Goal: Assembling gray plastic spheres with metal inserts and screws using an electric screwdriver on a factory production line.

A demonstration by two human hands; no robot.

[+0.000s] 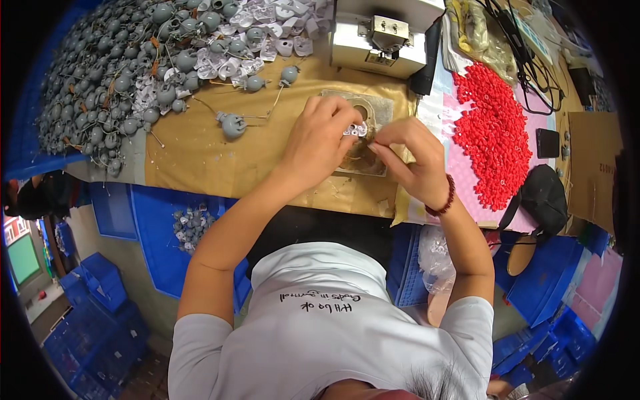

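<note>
White piece (356, 131) is sitting gripped in the left hand (321, 137), just left of the right hand (416, 157), which is pinching, tbh can't tell what.

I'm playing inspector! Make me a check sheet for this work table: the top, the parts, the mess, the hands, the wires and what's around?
Surface: brown table covering, with a flat plate on it.
Work things: small whitish piece over the plate; one grey round part lies left of it.
Clutter: heaps of grey round parts, clear plastic pieces and small red parts.
Hands: left hand holds the whitish piece; right hand is beside it, its grip too small to tell.
Cables: black cables, upper right.
Surroundings: blue bins, left; cardboard box, right.
</note>
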